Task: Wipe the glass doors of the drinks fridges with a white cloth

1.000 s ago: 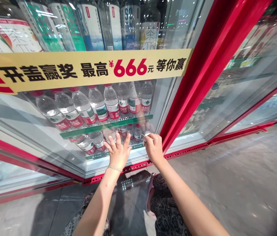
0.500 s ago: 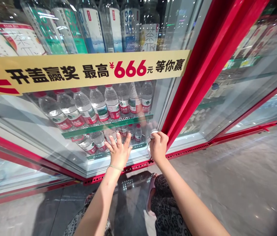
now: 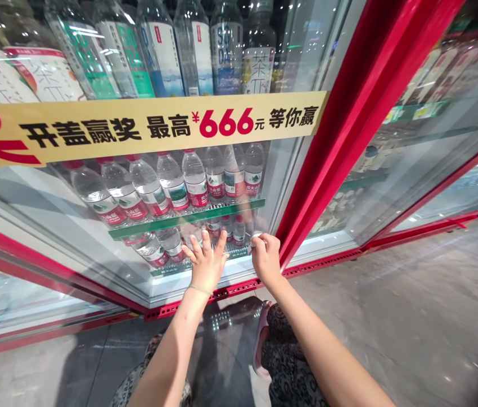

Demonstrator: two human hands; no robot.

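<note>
My left hand (image 3: 207, 265) rests on the glass door (image 3: 302, 73) of a drinks cooler, its fingers spread in front of the lower shelf. To its right, my right hand (image 3: 266, 257) is closed against the same glass near the red door frame (image 3: 327, 135). A bit of white, which looks like a wad of tissue (image 3: 255, 235), shows at its fingertips; the rest is hidden by the hand. Behind the glass stand water bottles (image 3: 175, 183) with red caps and red-and-white labels, in rows on two shelves.
A yellow banner (image 3: 171, 125) with black and red lettering crosses the glass. Larger soda and tea bottles (image 3: 160, 53) stand above it. Another cooler section (image 3: 391, 152) is at the right. Below lie a red vented base strip (image 3: 162, 312) and grey tiled floor (image 3: 391, 316).
My right hand has slid a little left and down along the glass, away from the red frame. My left hand has stayed in place, and the view has shifted slightly.
</note>
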